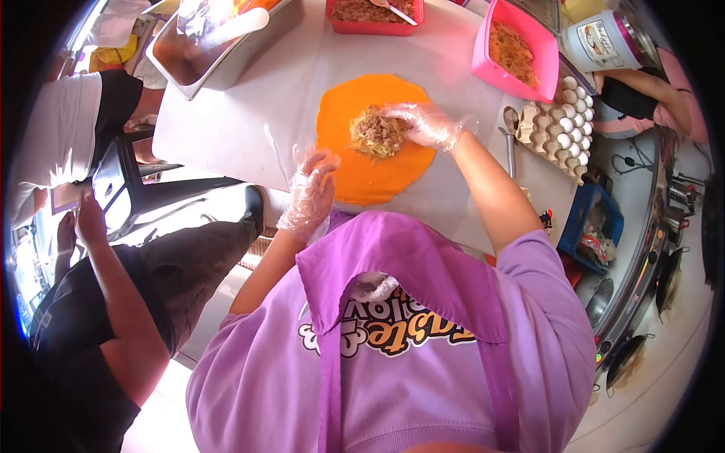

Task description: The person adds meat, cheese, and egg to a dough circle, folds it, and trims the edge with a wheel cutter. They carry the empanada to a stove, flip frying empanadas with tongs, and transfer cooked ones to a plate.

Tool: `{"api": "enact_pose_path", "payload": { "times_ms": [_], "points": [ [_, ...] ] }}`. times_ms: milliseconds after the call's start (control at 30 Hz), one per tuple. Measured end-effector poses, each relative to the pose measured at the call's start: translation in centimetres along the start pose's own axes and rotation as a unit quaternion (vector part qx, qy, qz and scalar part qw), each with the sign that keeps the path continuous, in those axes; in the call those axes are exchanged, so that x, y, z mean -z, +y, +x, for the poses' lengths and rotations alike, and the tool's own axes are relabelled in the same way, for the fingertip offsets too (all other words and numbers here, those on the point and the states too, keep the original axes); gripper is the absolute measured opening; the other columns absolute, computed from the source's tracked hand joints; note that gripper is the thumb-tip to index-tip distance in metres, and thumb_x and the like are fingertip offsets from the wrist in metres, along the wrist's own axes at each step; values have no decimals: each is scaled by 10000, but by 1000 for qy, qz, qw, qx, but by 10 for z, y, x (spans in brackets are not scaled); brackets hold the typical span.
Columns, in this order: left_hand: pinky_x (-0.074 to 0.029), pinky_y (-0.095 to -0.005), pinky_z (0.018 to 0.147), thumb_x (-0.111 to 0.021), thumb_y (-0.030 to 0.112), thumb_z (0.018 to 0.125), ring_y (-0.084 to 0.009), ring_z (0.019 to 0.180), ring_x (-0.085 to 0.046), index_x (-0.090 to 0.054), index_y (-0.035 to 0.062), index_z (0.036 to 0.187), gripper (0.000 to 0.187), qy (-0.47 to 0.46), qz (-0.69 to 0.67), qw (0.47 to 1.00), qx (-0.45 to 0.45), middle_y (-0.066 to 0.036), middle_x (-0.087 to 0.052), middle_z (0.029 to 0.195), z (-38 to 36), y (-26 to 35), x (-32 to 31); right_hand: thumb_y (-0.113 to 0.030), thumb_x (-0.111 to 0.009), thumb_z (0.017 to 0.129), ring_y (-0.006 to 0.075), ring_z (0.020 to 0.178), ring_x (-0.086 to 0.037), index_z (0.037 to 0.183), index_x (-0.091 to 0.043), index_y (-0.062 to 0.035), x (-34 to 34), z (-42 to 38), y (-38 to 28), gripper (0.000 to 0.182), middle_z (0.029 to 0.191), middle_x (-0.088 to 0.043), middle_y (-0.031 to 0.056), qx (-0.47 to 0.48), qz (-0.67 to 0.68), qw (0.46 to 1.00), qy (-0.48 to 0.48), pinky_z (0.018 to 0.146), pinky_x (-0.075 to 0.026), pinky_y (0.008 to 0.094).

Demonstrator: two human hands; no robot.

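Note:
A round orange sheet of dough lies flat on the table, with a mound of minced meat and shredded filling near its middle. Clear plastic gloves cover both of my hands. The fingers of my right hand reach in from the right, spread at the mound's right edge. Beside the dough's left edge, my left hand is raised with its fingers loosely bent and apart, holding nothing.
At the back stand a red tub of minced meat with a spoon, a pink tub of shredded filling and a metal pan. Egg trays and a metal utensil sit right. People are on both sides.

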State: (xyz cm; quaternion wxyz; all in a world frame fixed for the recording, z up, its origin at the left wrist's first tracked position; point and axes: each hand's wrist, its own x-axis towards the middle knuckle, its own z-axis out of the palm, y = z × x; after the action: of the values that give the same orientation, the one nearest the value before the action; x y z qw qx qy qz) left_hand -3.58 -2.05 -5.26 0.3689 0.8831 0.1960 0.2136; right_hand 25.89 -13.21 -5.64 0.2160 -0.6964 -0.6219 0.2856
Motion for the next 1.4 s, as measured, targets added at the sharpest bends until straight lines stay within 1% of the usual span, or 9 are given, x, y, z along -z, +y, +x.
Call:
{"api": "enact_pose_path", "payload": {
  "times_ms": [367, 700, 800, 867, 967, 1033, 1200, 1300, 1400],
  "points": [
    [-462, -465, 921, -572, -49, 778, -397, 1083, -552, -590, 96, 1080, 335, 33, 6, 999, -24, -190, -564, 1170, -3, -3, 2, -36, -671, 695, 306, 1080, -597, 1095, -642, -58, -2, -6, 9, 402, 1157, -637, 113, 80, -37, 994, 62, 911, -480, 398],
    [-454, -470, 940, -574, -53, 769, -399, 1094, -546, -593, 104, 1078, 347, 35, 7, 999, -15, -199, -565, 1162, -6, -2, 5, -78, -672, 691, 298, 999, -619, 1020, -666, -58, -14, -2, 13, 330, 1044, -659, 122, 36, -27, 995, 94, 885, -490, 377],
    [-457, -463, 938, -574, -55, 768, -400, 1095, -545, -592, 100, 1077, 347, 37, 1, 999, -8, -194, -562, 1166, -6, -3, 7, -66, -681, 727, 237, 955, -650, 995, -673, -36, -14, 2, 16, 270, 1011, -680, 111, -37, 72, 987, 140, 850, -504, 331],
    [-460, -456, 932, -567, -57, 774, -399, 1099, -542, -592, 97, 1077, 341, 46, -2, 999, -14, -186, -563, 1164, -7, -4, 7, -53, -675, 773, 167, 928, -649, 976, -677, -3, -11, 3, 13, 209, 996, -693, 95, -156, 304, 925, 164, 823, -503, 288],
    [-464, -452, 921, -561, -55, 779, -399, 1095, -544, -591, 96, 1079, 337, 59, -13, 998, -16, -181, -564, 1159, -6, -6, 7, -41, -662, 800, 141, 929, -634, 965, -680, 19, -9, 11, -8, 176, 1019, -690, 86, -87, 367, 912, 159, 811, -503, 272],
    [-469, -451, 911, -558, -63, 775, -397, 1094, -544, -590, 95, 1076, 341, 61, -14, 998, -10, -179, -565, 1155, -6, -7, 5, -49, -662, 789, 192, 868, -651, 917, -694, 0, -9, 16, -48, 141, 987, -691, 93, -38, 349, 927, 131, 804, -509, 295],
    [-437, -458, 954, -544, -50, 803, -397, 1127, -530, -580, 68, 1125, 345, 47, -49, 997, -32, -202, -537, 1218, -1, -12, -3, -251, -615, 844, 303, 945, -618, 1069, -673, -92, -48, 18, -97, 281, 1020, -652, 100, 26, -58, 993, 102, 865, -498, 395],
    [-333, -489, 1059, -499, -43, 777, -435, 1232, -434, -491, 17, 1268, 495, -34, 44, 998, 28, -237, -477, 1301, 3, -8, -11, -308, -603, 847, 283, 1071, -579, 1157, -635, -117, -45, 8, -115, 366, 1105, -605, 93, -49, -162, 985, 37, 884, -483, 419],
    [-175, -525, 1139, -502, -3, 711, -467, 1344, -256, -304, -116, 1371, 698, -70, 105, 992, 20, -306, -339, 1412, 8, -6, -25, -266, -666, 797, 261, 1036, -576, 1160, -642, -122, -28, -3, -114, 391, 1118, -581, 81, -37, -135, 985, 103, 864, -490, 397]
  ]
}}
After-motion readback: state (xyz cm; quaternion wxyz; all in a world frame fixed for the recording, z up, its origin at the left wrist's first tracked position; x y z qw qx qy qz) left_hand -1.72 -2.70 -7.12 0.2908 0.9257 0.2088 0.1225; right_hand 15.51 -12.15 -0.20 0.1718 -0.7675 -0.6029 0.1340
